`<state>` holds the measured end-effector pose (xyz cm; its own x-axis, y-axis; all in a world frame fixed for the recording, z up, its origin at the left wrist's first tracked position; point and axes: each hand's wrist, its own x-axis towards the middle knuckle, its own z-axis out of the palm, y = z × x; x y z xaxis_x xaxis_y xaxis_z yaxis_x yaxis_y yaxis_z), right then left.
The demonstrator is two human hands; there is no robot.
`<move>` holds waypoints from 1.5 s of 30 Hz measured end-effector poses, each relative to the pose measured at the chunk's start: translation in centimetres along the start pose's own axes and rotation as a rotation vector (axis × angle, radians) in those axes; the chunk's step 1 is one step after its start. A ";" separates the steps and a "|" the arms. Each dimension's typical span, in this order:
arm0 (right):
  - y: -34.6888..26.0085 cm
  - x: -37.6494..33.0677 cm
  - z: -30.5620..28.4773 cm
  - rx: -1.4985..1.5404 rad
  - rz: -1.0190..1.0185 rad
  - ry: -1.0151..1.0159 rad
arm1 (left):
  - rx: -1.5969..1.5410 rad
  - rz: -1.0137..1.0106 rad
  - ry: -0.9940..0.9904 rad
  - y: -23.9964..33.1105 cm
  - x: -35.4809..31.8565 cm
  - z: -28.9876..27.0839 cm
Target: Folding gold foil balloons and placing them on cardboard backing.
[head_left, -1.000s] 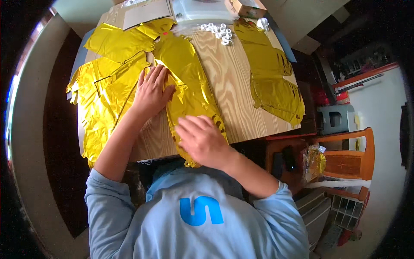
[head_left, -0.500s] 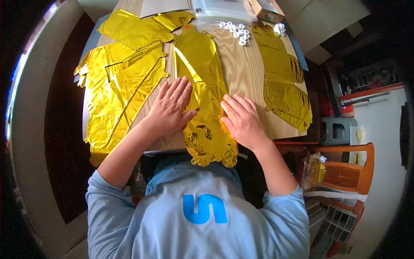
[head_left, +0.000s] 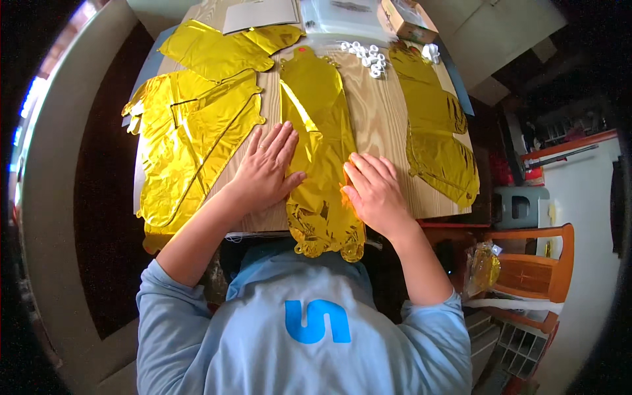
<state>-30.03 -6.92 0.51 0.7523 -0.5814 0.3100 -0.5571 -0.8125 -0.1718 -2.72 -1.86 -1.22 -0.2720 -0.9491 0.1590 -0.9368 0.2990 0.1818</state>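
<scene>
The wood-grained desk [head_left: 376, 108] fills the upper frame. Down its centre, its lower end past the near edge, lies the foil [head_left: 322, 148]: long, narrow, shiny gold, creased left of centre, crinkled and lobed below. At its left edge, the left hand [head_left: 266, 168] rests flat, grip apart; at its right edge, the right hand's [head_left: 375, 191] grip cannot be told. A red dot [head_left: 302, 49] marks the top.
</scene>
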 end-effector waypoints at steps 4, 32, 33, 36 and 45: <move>-2.5 1.8 -0.8 0.124 -0.054 0.038 | 0.031 0.031 0.096 -0.7 -0.7 1.3; -7.1 4.6 3.7 0.158 -0.287 0.047 | 0.183 -0.067 0.220 -3.4 6.2 1.9; -7.1 4.5 3.7 0.142 -0.288 0.048 | 0.158 -0.054 0.261 -3.4 6.3 2.0; -7.3 4.3 3.7 0.082 -0.299 0.028 | 0.188 -0.071 0.204 -4.3 7.4 1.6; -7.6 4.4 3.1 0.069 -0.300 -0.010 | 0.295 -0.166 0.204 -9.0 11.4 1.4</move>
<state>-21.38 -3.49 0.29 0.8831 -0.3151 0.3477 -0.2845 -0.9488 -0.1373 2.28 -15.55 -2.41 -0.0904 -0.9339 0.3459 -0.9954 0.0740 -0.0605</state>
